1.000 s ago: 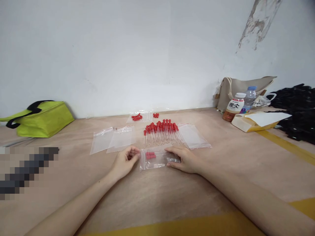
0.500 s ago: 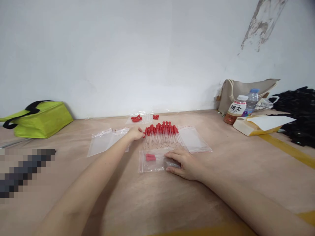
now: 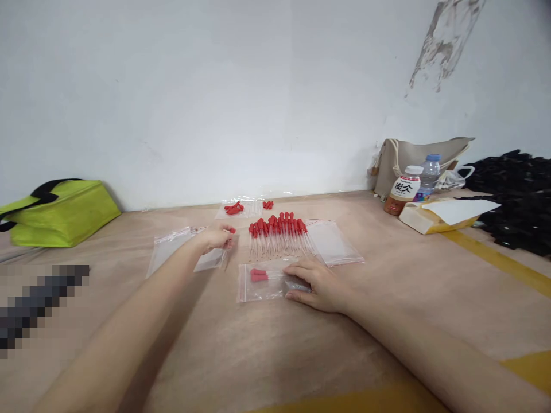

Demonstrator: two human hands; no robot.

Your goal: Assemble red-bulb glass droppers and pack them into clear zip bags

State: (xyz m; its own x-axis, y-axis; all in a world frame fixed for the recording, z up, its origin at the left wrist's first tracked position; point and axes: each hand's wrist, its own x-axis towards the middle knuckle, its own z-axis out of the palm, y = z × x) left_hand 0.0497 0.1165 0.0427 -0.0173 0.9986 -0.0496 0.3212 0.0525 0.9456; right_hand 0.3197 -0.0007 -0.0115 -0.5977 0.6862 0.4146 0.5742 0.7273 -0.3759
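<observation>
My left hand [image 3: 217, 236] pinches a glass dropper with a red rubber bulb [image 3: 232, 230], its thin tube slanting down below my fingers. It is over a clear zip bag [image 3: 170, 246] on the left. My right hand [image 3: 312, 284] rests curled over the near end of another clear zip bag [image 3: 245, 292], gripping it between thumb and fingers. Inside this bag lie red-bulbed droppers [image 3: 259, 275], their tubes partly under my fingers. Just beyond stands a row of several red-bulbed droppers [image 3: 279, 229] lying side by side, tips towards me.
Loose red bulbs [image 3: 233, 209] lie on a clear bag near the wall. To the right is a flat zip bag [image 3: 333, 244]. Farther right are a drink bottle [image 3: 402, 192], a water bottle [image 3: 430, 172], a beige bag [image 3: 413, 152] and a black pile [image 3: 516, 195]. A lime-green bag [image 3: 73, 215] sits left.
My left hand has drawn back leftward from the row with a dropper in its fingers. My right hand stays on the zip bag. The whole view has shifted slightly.
</observation>
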